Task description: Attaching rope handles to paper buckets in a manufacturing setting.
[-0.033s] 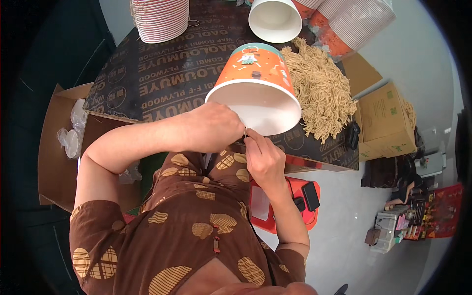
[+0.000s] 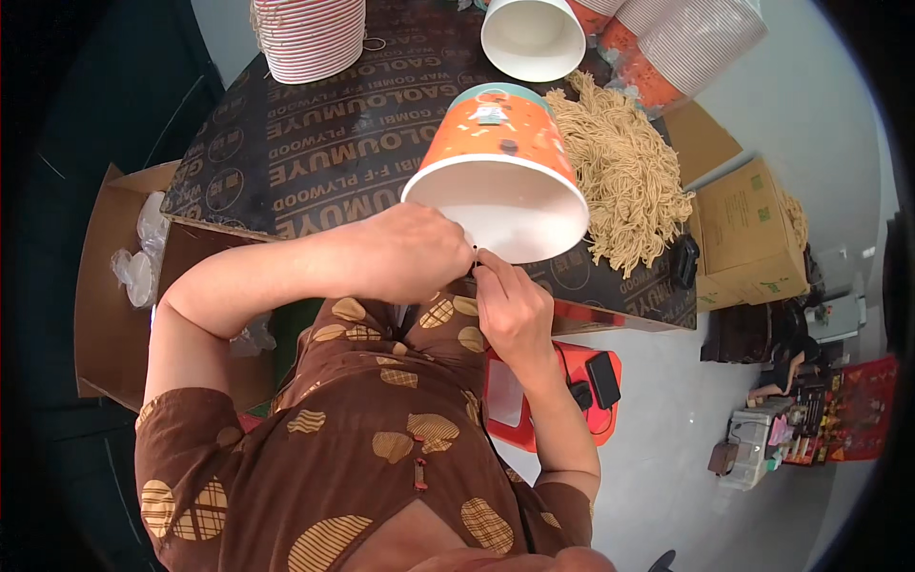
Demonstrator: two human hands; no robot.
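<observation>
Both hands, left hand (image 2: 405, 255) and right hand (image 2: 510, 303), are pinching the tilted orange paper bucket's (image 2: 496, 172) rim at center frame, fingers clenched there, steadying it over the worktop (image 2: 315, 143).

I work in a small packing workshop, not a home kitchen. My bench is a dark brown printed plywood sheet (image 2: 315, 143) laid as a tabletop, with tall stacks of striped paper bucket rims (image 2: 310, 33) and more nested orange paper buckets (image 2: 681, 43) at its far edge. A loose heap of tan string handles (image 2: 624, 167) lies on the board. Open brown cardboard cartons (image 2: 748, 238) sit on the bare grey concrete floor (image 2: 667, 448) (1 on each side of me).
</observation>
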